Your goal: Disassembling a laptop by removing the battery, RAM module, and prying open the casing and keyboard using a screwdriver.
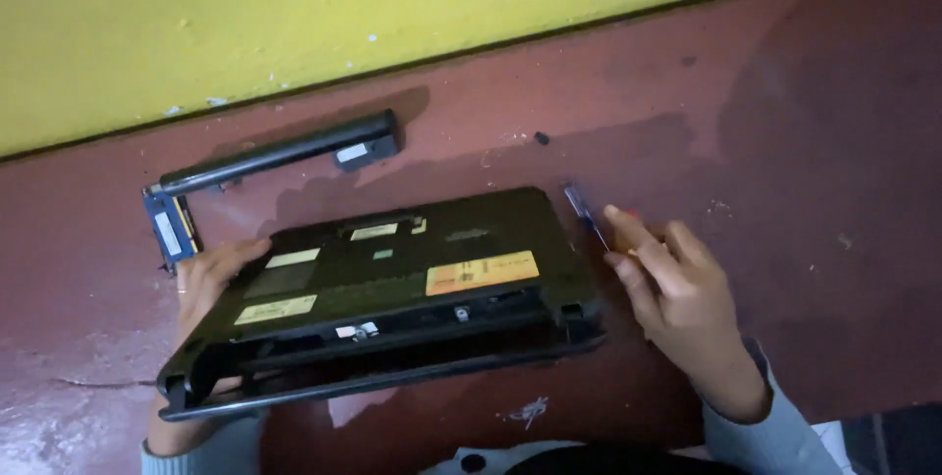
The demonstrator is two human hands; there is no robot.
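An upturned black laptop (392, 289) was steadied on the dark red desk (805, 190) by the left hand (211, 274), spread flat against its far-left edge, while a blue-handled screwdriver (586, 216) was pinched in the right hand (672, 284) beside its right edge, the detached battery (285, 153) lying near the yellow wall (294, 14).
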